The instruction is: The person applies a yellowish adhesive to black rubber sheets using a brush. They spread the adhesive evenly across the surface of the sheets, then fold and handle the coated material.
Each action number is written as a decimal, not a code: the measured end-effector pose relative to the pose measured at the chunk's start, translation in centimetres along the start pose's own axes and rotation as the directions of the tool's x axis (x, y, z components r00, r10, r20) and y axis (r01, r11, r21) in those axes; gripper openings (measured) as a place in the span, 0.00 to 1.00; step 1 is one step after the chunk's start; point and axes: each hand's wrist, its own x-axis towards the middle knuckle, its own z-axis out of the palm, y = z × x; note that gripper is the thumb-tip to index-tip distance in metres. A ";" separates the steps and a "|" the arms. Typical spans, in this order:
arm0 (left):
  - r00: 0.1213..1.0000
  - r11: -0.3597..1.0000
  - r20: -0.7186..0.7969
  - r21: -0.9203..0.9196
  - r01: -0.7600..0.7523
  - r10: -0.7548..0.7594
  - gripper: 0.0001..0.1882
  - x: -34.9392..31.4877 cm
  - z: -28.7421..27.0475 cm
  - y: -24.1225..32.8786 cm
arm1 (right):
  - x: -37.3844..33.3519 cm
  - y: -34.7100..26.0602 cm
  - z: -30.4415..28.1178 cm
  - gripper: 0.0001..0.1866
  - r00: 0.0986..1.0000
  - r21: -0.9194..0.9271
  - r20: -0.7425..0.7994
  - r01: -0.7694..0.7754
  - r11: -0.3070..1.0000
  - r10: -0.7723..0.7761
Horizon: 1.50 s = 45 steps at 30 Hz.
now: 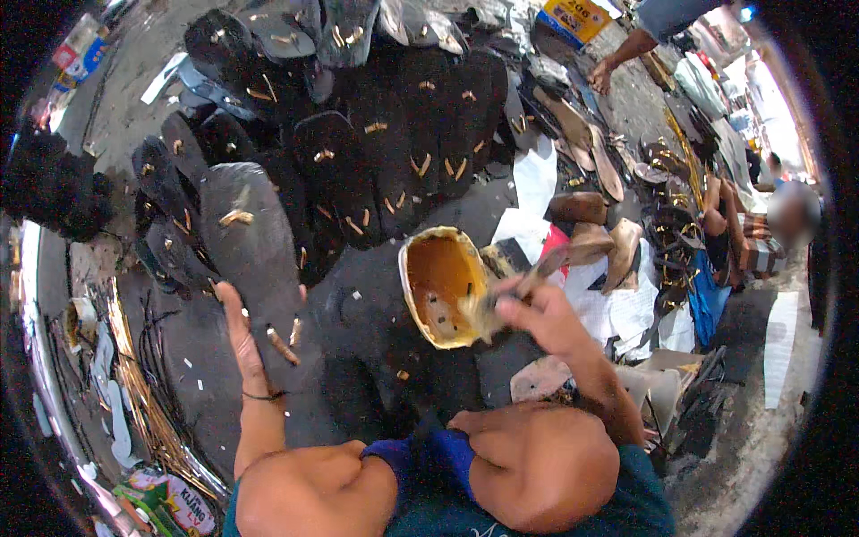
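Observation:
In my left hand (pixel 240 340) is a dark grey sandal sole (pixel 249 192), gripped near its lower end, with the thumb at the left edge and a fingertip showing at the right. Tan strap ends poke out of its face. My right hand (pixel 548 320) is closed round a glue brush (pixel 488 313); its pale, matted bristles are over the right rim of a yellowish tub (pixel 412 309). Amber-brown glue coats the tub's inside. Part of the brush is hidden by the fingers and blurred.
Many dark soles (pixel 353 170) with strap ends lie beyond my hands. Wooden shoe lasts (pixel 591 242) and white paper sheets (pixel 586 295) are right of the tub. Thin sticks (pixel 148 376) lie at far left. Another person's hand (pixel 601 76) reaches in at the upper right.

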 end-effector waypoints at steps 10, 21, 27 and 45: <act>0.947 0.972 0.219 0.023 0.236 -0.235 0.39 3.1 7.7 -2.2 | 10.8 -12.2 9.3 0.10 0.779 0.017 0.078 0.623 0.782 -0.623; 0.952 0.956 0.301 -0.291 0.030 0.061 0.34 3.6 5.7 0.5 | 8.5 -12.1 10.4 0.19 0.468 -0.336 0.140 0.851 0.403 -0.873; 0.981 0.994 0.163 -0.057 -0.095 0.103 0.33 3.9 6.4 0.5 | 5.6 -8.0 13.9 0.27 0.420 -0.106 0.402 0.904 0.414 -0.814; 0.952 0.964 0.184 -0.061 0.260 -0.245 0.32 2.8 6.2 -0.5 | 6.5 -10.1 14.1 0.22 0.155 -0.307 0.365 0.951 0.039 -0.918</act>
